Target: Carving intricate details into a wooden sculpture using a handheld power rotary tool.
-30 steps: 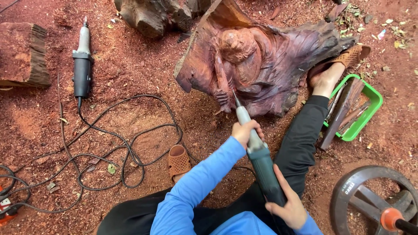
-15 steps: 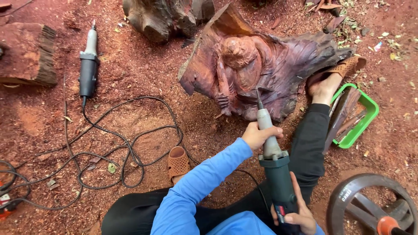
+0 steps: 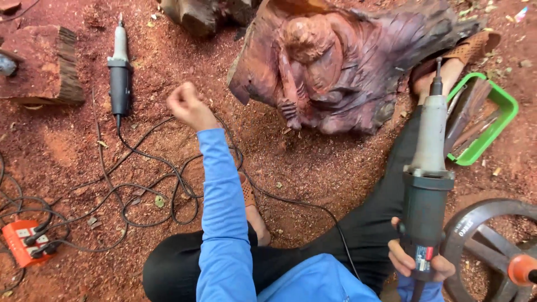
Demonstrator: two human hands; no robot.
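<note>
My right hand (image 3: 418, 262) grips the rear of a grey and dark green die grinder (image 3: 428, 179), which points up toward my foot beside the carving. A reddish wood carving of a figure (image 3: 341, 67) lies on the sawdust ahead. My left hand (image 3: 187, 106) is out to the left in a loose fist, holding nothing, above the black cables. It is nearest a second die grinder (image 3: 119, 72) lying on the ground to its left, and apart from it.
A green tray (image 3: 506, 106) with chisels sits at the right, a metal wheel (image 3: 475, 223) at the lower right. Tangled cables (image 3: 151, 190) run to an orange power strip (image 3: 21, 243). A wood block (image 3: 42, 64) lies at the far left.
My left hand let go of the grinder and swung out left toward the second grinder. My right hand drew the grinder right, off the carving.
</note>
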